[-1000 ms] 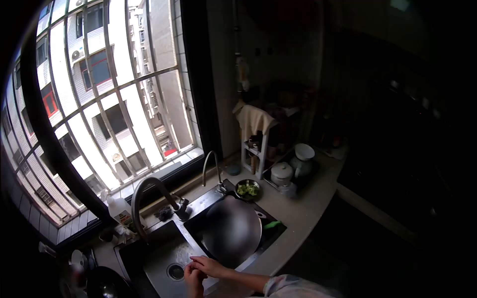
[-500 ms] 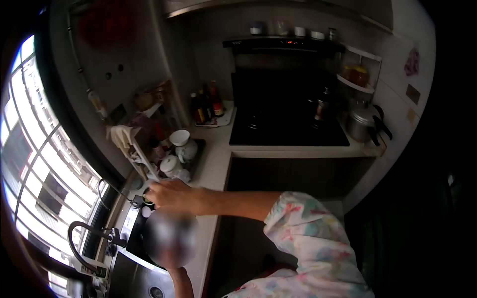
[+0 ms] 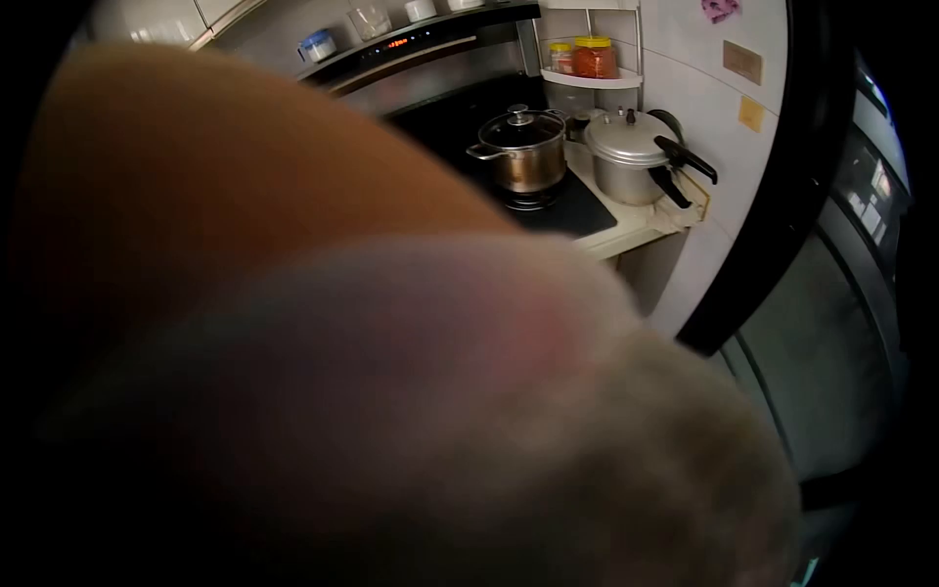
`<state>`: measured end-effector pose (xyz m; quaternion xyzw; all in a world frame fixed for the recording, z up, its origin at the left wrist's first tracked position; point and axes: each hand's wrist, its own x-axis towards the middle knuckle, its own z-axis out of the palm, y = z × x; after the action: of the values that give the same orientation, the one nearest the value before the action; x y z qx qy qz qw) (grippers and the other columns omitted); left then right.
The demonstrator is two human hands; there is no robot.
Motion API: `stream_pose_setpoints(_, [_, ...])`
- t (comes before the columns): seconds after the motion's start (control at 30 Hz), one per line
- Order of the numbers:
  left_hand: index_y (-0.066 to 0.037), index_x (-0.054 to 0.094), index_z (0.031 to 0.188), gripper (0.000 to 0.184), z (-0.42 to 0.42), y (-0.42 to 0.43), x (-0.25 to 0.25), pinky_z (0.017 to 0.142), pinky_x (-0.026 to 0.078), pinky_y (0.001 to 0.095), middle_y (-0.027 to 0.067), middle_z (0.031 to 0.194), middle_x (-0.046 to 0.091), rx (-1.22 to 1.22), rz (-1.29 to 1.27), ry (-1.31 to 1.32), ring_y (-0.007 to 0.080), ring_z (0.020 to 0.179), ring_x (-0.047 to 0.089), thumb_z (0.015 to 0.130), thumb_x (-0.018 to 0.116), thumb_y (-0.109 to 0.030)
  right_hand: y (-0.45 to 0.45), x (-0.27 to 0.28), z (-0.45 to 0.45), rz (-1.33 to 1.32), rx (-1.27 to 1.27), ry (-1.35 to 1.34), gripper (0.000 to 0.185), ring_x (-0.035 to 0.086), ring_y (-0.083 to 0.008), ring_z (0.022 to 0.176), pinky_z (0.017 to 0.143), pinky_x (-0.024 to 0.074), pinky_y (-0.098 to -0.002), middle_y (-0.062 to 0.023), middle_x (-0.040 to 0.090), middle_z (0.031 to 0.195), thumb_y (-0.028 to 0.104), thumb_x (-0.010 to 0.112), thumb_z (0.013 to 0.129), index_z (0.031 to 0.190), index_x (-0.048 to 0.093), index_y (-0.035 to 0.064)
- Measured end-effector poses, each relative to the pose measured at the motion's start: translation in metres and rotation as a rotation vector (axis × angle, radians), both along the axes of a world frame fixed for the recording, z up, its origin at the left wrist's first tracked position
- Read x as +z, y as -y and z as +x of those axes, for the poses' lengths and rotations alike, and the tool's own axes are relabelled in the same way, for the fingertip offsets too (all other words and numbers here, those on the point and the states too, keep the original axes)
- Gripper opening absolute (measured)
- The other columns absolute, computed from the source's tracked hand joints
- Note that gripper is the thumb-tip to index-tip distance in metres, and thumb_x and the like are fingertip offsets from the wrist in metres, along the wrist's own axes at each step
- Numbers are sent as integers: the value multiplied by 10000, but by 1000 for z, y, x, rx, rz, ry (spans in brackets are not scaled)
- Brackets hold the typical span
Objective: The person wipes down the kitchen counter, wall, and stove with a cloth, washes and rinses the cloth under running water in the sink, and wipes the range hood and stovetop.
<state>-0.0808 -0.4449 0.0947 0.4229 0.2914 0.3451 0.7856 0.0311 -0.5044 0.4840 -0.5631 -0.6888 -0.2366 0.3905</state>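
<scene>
One arm point(image 3: 264, 166) crowds the view, each unseen hand's grip impossible to tell; lowering that arm should open sight of the hob point(image 3: 588, 212) around the pot point(image 3: 529, 164).

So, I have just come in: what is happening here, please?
A person's blurred bare arm and sleeve fill much of the view, very close to the camera. Neither hand shows, so I cannot tell what is being handled. Beyond, a lidded pot stands on the stove, and a pressure cooker on the counter beside it.
</scene>
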Motion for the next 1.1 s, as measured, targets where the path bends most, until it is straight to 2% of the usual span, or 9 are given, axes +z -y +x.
stream_pose_setpoints(0.33, [-12, 519, 1020, 216, 133, -10, -37, 678, 537, 322, 108, 1013, 570, -183, -88, 14, 188, 857, 599, 808, 479, 6, 31, 44, 100, 35, 114, -655, 159, 568, -194, 570, 495, 466, -315, -131, 569, 686, 86, 541, 800, 903, 574, -30])
stream_pose_setpoints(0.53, [-22, 535, 989, 162, 213, -28, 2, 774, 537, 382, 122, 951, 607, -356, -111, 148, 239, 877, 618, 852, 450, -9, 9, -105, 237, -336, -334, -753, 74, 504, -180, 359, 352, 416, -323, -108, 566, 568, 68, 562, 723, 728, 596, 3])
stream_pose_setpoints(0.57, [-23, 535, 995, 163, 225, -31, 12, 778, 536, 380, 119, 957, 607, -400, -108, 189, 238, 886, 617, 858, 447, -12, 10, -136, 248, -515, -448, -606, 196, 626, -299, 532, 544, 521, -401, -181, 626, 643, 159, 499, 775, 752, 631, 17])
stream_pose_setpoints(0.6, [-27, 531, 1016, 169, 252, -33, 21, 775, 536, 367, 106, 957, 605, -404, -123, 183, 228, 891, 614, 876, 438, -18, 3, -181, 283, -618, -465, -469, 212, 653, -288, 780, 707, 517, -417, -158, 661, 838, 228, 563, 761, 817, 649, 43])
stream_pose_setpoints(0.63, [-37, 542, 1009, 148, 269, -34, 26, 762, 534, 329, 86, 958, 607, -414, -118, 278, 196, 894, 609, 900, 442, -39, 6, -205, 284, -703, -456, -504, 315, 639, -304, 821, 717, 502, -371, -147, 669, 855, 259, 636, 707, 927, 656, 35])
stream_pose_setpoints(0.7, [-46, 551, 1002, 122, 301, -39, 50, 750, 526, 297, 70, 964, 610, -386, -102, 296, 159, 887, 602, 916, 468, -71, -5, -260, 309, -717, -255, -620, 469, 601, -311, 998, 836, 478, -357, -174, 612, 1102, 320, 615, 807, 1187, 547, 53])
stream_pose_setpoints(0.83, [-23, 582, 1018, 149, 375, -63, 69, 740, 466, 223, 48, 923, 620, -347, 316, 273, 109, 820, 579, 907, 482, -25, -3, -260, 340, -606, -287, -754, 374, 570, -332, 1047, 854, 464, -383, -198, 597, 1114, 237, 591, 848, 1159, 547, 33])
stream_pose_setpoints(0.97, [-8, 598, 1006, 138, 440, -53, 105, 696, 452, 204, 25, 850, 623, -327, 494, 128, 83, 760, 562, 885, 541, -44, 26, -232, 395, -562, -481, -511, 302, 585, -350, 947, 795, 474, -402, -178, 593, 1039, 163, 599, 808, 1089, 568, 56])
stream_pose_setpoints(1.1, [-33, 612, 995, 197, 500, -25, 161, 748, 468, 255, 66, 904, 617, -303, 802, 190, 151, 845, 592, 804, 590, 10, 59, -183, 459, -239, -475, -365, 167, 584, -332, 822, 689, 482, -384, -145, 562, 886, 41, 583, 753, 919, 569, 53])
